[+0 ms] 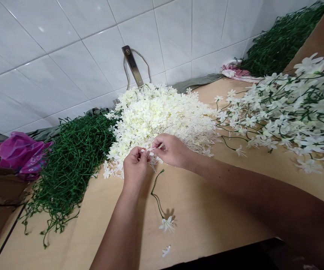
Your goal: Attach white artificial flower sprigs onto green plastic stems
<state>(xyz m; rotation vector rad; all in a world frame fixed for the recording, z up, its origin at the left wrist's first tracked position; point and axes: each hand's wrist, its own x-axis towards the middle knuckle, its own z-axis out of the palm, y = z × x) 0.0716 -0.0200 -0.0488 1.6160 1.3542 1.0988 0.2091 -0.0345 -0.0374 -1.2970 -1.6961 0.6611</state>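
My left hand [136, 163] and my right hand [171, 150] meet at the front edge of a large heap of white artificial flowers [156, 112]. Both hands pinch a small white flower piece [147, 150] between their fingertips. Below them on the tan tabletop [201, 210] lies a green stem [157, 198] with a white flower [167, 224] at its lower end. Nearer the table's front edge is a small loose white blossom [166, 251].
Green stems [72, 161] are heaped at left beside a purple plastic bag [21, 152]. Stemmed white flowers [297, 116] spread at right, with more green stems [280, 41] behind. A metal bar [133, 65] leans against the tiled wall [100, 60].
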